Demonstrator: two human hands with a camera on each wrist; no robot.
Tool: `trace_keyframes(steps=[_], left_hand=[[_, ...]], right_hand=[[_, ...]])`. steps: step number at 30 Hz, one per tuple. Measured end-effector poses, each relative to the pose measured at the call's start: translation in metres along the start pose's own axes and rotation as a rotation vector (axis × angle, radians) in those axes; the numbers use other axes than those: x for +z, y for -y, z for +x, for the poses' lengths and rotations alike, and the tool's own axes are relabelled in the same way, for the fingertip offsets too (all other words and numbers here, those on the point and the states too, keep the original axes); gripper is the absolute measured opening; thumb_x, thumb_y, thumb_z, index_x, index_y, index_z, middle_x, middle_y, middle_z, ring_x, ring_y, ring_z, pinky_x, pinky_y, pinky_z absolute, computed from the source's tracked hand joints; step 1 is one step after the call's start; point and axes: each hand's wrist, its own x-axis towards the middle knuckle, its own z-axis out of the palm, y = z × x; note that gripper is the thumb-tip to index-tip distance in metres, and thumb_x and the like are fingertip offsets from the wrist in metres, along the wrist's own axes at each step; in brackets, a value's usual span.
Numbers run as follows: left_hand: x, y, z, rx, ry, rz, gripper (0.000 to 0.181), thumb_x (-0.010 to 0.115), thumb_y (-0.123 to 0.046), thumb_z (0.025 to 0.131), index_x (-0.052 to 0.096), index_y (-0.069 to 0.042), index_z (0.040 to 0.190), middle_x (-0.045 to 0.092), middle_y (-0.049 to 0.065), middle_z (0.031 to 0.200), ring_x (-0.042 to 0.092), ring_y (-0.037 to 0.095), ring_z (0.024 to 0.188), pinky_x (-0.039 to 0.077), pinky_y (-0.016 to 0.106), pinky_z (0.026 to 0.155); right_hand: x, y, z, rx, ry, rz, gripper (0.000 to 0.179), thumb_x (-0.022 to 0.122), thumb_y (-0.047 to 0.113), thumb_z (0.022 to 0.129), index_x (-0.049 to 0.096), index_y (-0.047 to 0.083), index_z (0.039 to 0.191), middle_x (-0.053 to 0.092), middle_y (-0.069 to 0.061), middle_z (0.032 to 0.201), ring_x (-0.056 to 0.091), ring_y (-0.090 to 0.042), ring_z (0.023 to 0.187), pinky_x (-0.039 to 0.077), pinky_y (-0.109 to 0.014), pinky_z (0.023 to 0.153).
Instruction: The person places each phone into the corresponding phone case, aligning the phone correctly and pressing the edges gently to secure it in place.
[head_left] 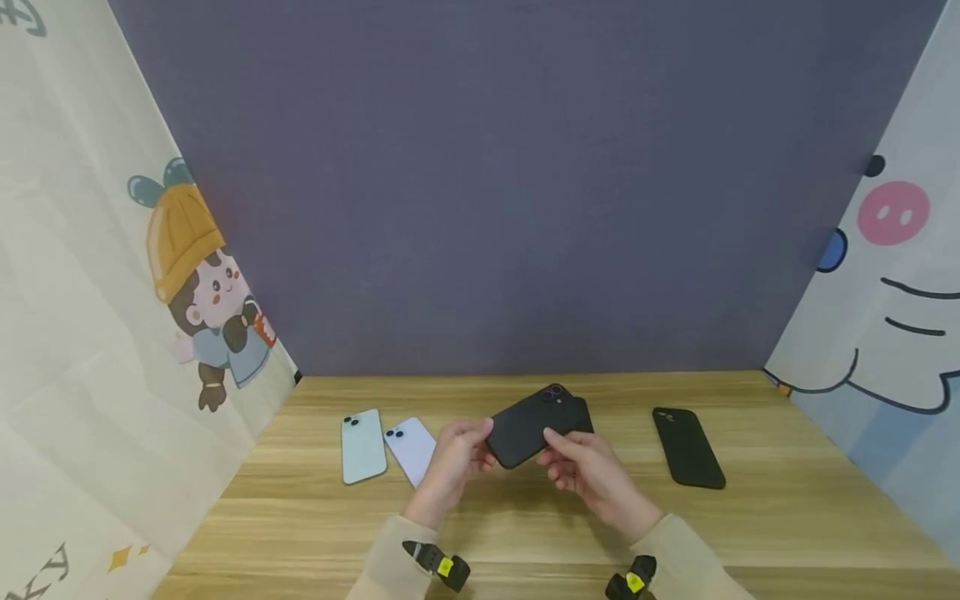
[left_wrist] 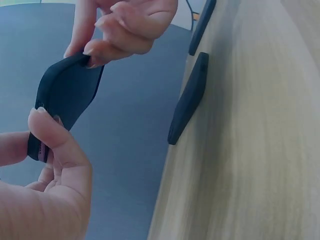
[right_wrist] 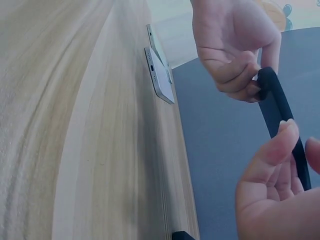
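Observation:
Both hands hold a black phone case [head_left: 525, 429] above the table, tilted, its camera end up and to the right. My left hand [head_left: 453, 462] pinches the lower left end, thumb on the outer face. At the lower right edge, my right hand [head_left: 588, 475] pinches it between thumb and fingers. In the left wrist view, a small pinkish strip [left_wrist: 42, 152] shows at the end of the case; whether a phone sits inside, I cannot tell. Another black case [head_left: 583, 412] lies partly hidden behind the held one.
A pale green phone [head_left: 363, 447] and a lilac phone [head_left: 412, 448] lie side by side at left on the wooden table [head_left: 300, 517]. At right lies a further black case [head_left: 688, 448]. A dark blue-grey panel [head_left: 480, 183] stands behind the table, with printed cloths at both sides.

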Motion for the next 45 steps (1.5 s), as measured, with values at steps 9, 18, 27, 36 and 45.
trace_keyframes(steps=[9,18,27,36,45], left_hand=[[0.005,0.0,-0.003,0.0,0.018,0.028,0.023,0.061,-0.015,0.101,0.062,0.008,0.099,0.06,0.004,0.071,0.057,0.011,0.058,0.049,0.021,0.056],[0.001,0.001,-0.004,-0.027,0.162,0.043,0.015,0.063,-0.012,0.097,0.064,0.002,0.091,0.064,0.005,0.069,0.06,0.012,0.058,0.05,0.023,0.056],[-0.003,0.0,-0.003,-0.129,0.349,0.03,0.017,0.062,-0.019,0.097,0.061,-0.007,0.086,0.065,0.003,0.07,0.059,0.009,0.056,0.047,0.021,0.054],[-0.001,-0.002,-0.001,-0.109,0.298,0.057,0.02,0.066,-0.023,0.097,0.068,-0.003,0.1,0.067,-0.001,0.077,0.059,0.008,0.064,0.043,0.021,0.057],[-0.001,0.001,-0.001,-0.096,0.309,0.072,0.018,0.066,-0.021,0.097,0.067,-0.009,0.084,0.061,-0.002,0.074,0.05,0.009,0.062,0.04,0.023,0.058]], right_hand=[[0.0,0.001,-0.002,-0.026,-0.061,-0.007,0.03,0.065,0.033,0.101,0.059,0.006,0.09,0.068,-0.003,0.08,0.062,-0.012,0.066,0.05,-0.025,0.059],[-0.004,0.001,0.0,-0.047,-0.064,-0.008,0.028,0.06,0.031,0.104,0.059,0.007,0.088,0.066,-0.004,0.076,0.063,-0.015,0.068,0.051,-0.025,0.06],[-0.011,0.001,-0.001,-0.064,0.002,-0.036,0.026,0.057,0.025,0.105,0.056,0.008,0.086,0.064,-0.003,0.073,0.061,-0.014,0.066,0.05,-0.024,0.06],[-0.013,0.002,-0.001,-0.071,0.117,-0.098,0.028,0.057,0.026,0.105,0.056,0.011,0.082,0.06,0.0,0.072,0.059,-0.011,0.062,0.05,-0.023,0.059],[-0.014,0.003,-0.001,-0.068,0.168,-0.111,0.031,0.053,0.026,0.107,0.052,0.012,0.079,0.057,0.001,0.07,0.058,-0.01,0.061,0.049,-0.023,0.058]])
